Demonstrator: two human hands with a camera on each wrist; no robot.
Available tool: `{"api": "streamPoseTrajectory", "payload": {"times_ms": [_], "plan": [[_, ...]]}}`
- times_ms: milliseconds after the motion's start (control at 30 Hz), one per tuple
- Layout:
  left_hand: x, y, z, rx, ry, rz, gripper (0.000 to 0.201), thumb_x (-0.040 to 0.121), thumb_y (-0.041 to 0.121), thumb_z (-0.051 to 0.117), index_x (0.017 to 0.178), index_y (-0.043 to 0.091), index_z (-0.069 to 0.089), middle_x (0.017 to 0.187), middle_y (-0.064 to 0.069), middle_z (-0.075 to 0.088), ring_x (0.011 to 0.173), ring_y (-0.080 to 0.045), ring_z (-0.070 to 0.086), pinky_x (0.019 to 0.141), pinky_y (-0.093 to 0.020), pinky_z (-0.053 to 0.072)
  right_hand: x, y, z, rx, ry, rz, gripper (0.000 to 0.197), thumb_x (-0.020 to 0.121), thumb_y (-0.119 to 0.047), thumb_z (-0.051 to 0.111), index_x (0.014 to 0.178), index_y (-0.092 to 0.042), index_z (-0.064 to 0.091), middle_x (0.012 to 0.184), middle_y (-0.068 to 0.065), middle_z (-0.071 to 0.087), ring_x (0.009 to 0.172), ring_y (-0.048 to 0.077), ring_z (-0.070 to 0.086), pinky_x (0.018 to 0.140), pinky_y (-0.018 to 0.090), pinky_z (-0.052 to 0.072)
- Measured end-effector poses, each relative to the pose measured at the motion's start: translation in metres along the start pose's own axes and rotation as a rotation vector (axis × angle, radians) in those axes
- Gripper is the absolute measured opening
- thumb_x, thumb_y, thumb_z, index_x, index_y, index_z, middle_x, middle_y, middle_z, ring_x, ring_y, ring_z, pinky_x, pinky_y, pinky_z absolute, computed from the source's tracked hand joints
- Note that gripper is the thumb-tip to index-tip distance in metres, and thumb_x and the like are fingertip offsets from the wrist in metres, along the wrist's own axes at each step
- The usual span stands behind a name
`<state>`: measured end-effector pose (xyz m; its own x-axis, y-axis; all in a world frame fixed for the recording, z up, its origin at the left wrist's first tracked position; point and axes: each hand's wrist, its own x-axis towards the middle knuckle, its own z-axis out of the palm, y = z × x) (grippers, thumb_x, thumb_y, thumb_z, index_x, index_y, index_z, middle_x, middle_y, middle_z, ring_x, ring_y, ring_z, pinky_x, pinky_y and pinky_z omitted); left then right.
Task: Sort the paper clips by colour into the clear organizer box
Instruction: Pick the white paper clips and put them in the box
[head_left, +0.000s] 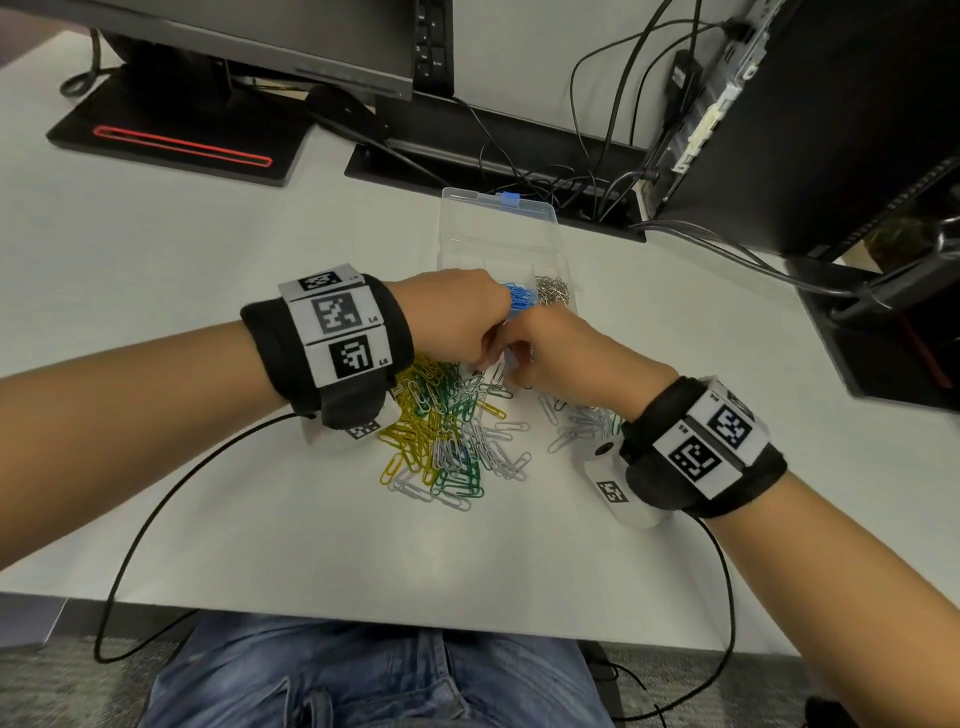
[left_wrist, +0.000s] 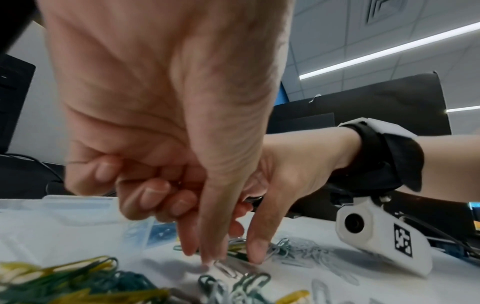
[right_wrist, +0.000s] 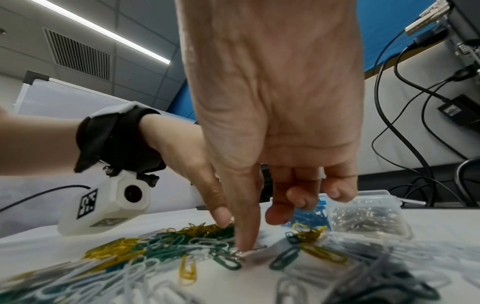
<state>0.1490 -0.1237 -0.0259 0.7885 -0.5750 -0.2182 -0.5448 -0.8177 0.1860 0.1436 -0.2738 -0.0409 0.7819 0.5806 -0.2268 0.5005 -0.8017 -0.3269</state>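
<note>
Paper clips heaped under both hands | left fingers pinching one | right fingers pressing one

Both bare forearms reach forward and angle inward, each wrist wrapped in a black band with white coded tags and a white camera beneath. The left hand and right hand meet knuckle to knuckle, palms down. Left thumb and forefinger point downward, the other fingers curled under. The right forefinger points straight down, its other fingers loosely bent.
</note>
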Motion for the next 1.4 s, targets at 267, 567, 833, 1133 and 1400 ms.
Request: {"api": "streamPoseTrajectory", "payload": {"times_ms": [267, 567, 833, 1133, 1400], "plan": [[0.003, 0.001, 0.013, -0.09, -0.071, -0.039, 0.022, 0.075, 0.03, 0.077, 0.078, 0.009, 0.068, 0.065, 0.005, 0.057, 0.067, -0.014, 0.053, 0.052, -0.019, 0.034, 0.002, -0.005, 0.001, -0.037, -0.134, 0.029, 0.019, 0.082, 0.002, 0.056, 0.07, -0.012, 0.06, 0.063, -0.006, 0.053, 0.064, 0.017, 0.049, 0.055, 0.022, 0.037], [0.006, 0.004, 0.016, -0.162, -0.051, 0.0, 0.017, 0.079, 0.024, 0.074, 0.085, 0.009, 0.071, 0.065, 0.01, 0.055, 0.062, -0.006, 0.05, 0.051, -0.014, 0.034, -0.011, 0.021, -0.026, 0.073, 0.226, 0.127, 0.016, 0.081, -0.001, 0.062, 0.073, -0.012, 0.069, 0.074, 0.0, 0.065, 0.068, 0.011, 0.054, 0.062, 0.02, 0.042], [0.011, 0.014, 0.015, -0.13, -0.045, 0.02, 0.013, 0.081, 0.021, 0.073, 0.082, 0.009, 0.069, 0.069, 0.006, 0.057, 0.065, -0.009, 0.05, 0.055, -0.022, 0.038, 0.011, 0.043, -0.046, 0.4, 0.529, 0.301, 0.004, 0.082, -0.005, 0.069, 0.078, -0.005, 0.071, 0.071, 0.0, 0.064, 0.062, 0.001, 0.055, 0.059, 0.014, 0.042], [0.016, 0.019, 0.018, -0.119, -0.101, 0.069, 0.022, 0.081, 0.0, 0.059, 0.065, 0.014, 0.062, 0.068, 0.007, 0.062, 0.066, -0.007, 0.055, 0.063, -0.022, 0.045, -0.012, 0.065, -0.046, 0.36, 0.524, 0.375, 0.013, 0.085, -0.016, 0.069, 0.087, -0.003, 0.071, 0.07, -0.004, 0.058, 0.061, 0.003, 0.049, 0.054, 0.015, 0.036], [0.013, 0.002, 0.01, -0.133, -0.109, -0.004, 0.023, 0.082, 0.0, 0.052, 0.074, 0.008, 0.073, 0.083, 0.003, 0.073, 0.063, -0.003, 0.057, 0.063, -0.02, 0.046, -0.042, 0.063, -0.034, 0.342, 0.488, 0.287, 0.008, 0.08, -0.01, 0.071, 0.084, -0.016, 0.071, 0.078, 0.007, 0.065, 0.065, 0.01, 0.051, 0.064, 0.022, 0.042]]}}
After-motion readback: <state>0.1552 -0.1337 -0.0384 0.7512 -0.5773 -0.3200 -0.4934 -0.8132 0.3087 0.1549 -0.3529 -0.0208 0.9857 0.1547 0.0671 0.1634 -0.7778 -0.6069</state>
